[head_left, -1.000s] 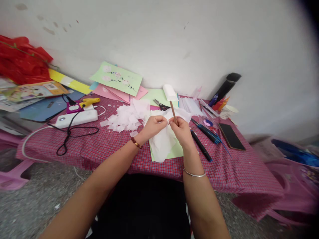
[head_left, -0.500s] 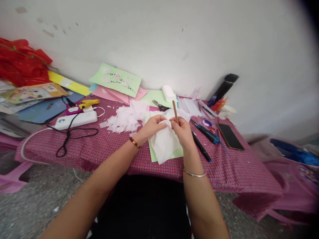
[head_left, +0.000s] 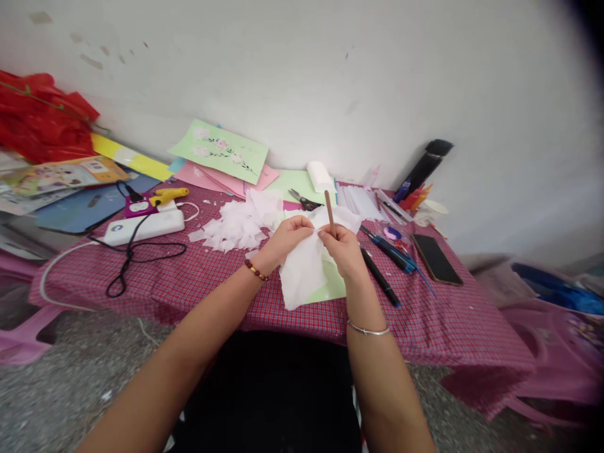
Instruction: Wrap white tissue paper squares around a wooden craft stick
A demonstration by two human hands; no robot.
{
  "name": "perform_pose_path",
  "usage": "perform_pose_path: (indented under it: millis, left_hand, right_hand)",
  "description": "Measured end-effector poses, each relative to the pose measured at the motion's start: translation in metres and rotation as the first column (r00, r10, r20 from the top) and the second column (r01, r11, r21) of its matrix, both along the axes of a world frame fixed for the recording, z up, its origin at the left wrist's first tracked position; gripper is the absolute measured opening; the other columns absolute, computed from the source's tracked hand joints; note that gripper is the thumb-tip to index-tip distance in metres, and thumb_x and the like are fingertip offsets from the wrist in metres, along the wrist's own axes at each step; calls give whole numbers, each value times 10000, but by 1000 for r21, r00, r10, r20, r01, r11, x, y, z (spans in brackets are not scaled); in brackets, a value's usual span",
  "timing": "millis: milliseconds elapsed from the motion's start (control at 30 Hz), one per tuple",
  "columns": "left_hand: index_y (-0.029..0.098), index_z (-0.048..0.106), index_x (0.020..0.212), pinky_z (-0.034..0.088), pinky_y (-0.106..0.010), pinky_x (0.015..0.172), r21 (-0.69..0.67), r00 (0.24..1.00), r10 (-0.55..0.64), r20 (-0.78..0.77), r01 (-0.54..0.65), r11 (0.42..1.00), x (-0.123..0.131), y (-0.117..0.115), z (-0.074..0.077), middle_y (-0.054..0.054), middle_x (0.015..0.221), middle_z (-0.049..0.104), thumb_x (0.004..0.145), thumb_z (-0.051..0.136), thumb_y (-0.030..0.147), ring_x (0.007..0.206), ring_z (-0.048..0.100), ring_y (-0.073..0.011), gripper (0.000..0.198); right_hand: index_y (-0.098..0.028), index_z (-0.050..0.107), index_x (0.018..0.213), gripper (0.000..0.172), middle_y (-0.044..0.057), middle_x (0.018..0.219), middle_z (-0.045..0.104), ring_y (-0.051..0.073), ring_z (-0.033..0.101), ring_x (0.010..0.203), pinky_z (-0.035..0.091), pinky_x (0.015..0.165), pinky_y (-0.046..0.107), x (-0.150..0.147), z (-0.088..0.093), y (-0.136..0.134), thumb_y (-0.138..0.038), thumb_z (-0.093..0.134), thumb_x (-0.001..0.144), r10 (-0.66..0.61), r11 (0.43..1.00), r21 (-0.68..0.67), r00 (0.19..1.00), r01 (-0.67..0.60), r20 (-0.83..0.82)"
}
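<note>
My left hand (head_left: 293,236) pinches the upper edge of a thin white tissue sheet (head_left: 302,274), which hangs down toward me. Close beside it, my right hand (head_left: 342,245) grips the same sheet between thumb and finger. A slim brown stick (head_left: 329,211) stands up out of the right hand, held in its curled fingers. Under the tissue lies a light green paper (head_left: 333,283), partly covered. More white tissue (head_left: 346,217) lies just beyond the right hand. A heap of torn white tissue pieces (head_left: 238,226) is left of my hands.
Black-handled scissors (head_left: 306,201) lie beyond my hands. To the right are a black marker (head_left: 381,277), a blue-black tool (head_left: 396,255) and a phone (head_left: 436,259). A white power bank (head_left: 144,228) and black cable lie left. A green flower card (head_left: 221,151) leans near the wall.
The hanging tissue has shifted slightly left, showing more of the green paper on its right. My hands stay close together, with the fingertips moved a little.
</note>
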State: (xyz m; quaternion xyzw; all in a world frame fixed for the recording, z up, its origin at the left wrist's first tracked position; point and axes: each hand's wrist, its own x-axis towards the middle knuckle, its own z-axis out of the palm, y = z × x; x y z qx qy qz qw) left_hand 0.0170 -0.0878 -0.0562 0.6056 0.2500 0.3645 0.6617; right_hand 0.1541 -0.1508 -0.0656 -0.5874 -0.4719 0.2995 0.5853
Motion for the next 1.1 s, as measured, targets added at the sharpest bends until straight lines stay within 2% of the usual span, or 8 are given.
perform_pose_path:
  millis: [200,400,633,833,1100]
  left_hand:
    - [139,531,653,300,-184,477,129,986,79,-145,-60,990,-1,-3,5,31,615,483,703,642,298,526,418,-60,200]
    - [145,515,610,263,-195,443,170,966,120,-228,-82,982,-2,-3,3,30,570,459,712,595,285,486,395,-63,190]
    - [149,540,644,284,-199,441,140,971,88,-222,-57,988,-2,-3,1,25,577,487,722,592,305,477,417,-67,182]
    - [150,550,651,295,-203,444,101,974,88,-211,-68,993,-3,-1,-1,26,588,499,708,637,339,483,432,-71,216]
    - [142,547,655,266,-198,456,125,969,-9,-248,41,991,-11,3,5,37,581,472,701,617,302,485,398,-60,180]
  right_hand:
    - [-175,630,763,170,-48,570,443,103,341,511,278,490,250,-1,0,0,-340,603,737,22,1000,13,997,-23,74]
    - [-172,662,790,176,-34,591,482,112,372,533,289,500,250,-2,0,-1,-320,580,740,36,999,-11,993,-35,112]
    - [-167,684,811,194,-30,598,497,109,378,531,286,495,246,-1,2,-1,-307,579,729,32,999,-10,994,-31,105]
    - [-166,664,827,220,-56,553,448,86,320,466,256,459,244,1,1,-1,-351,616,717,33,999,-28,999,-33,3]
    - [-180,583,688,180,-71,494,406,73,285,432,205,430,242,0,5,-3,-348,645,671,108,988,-99,992,-115,-67]
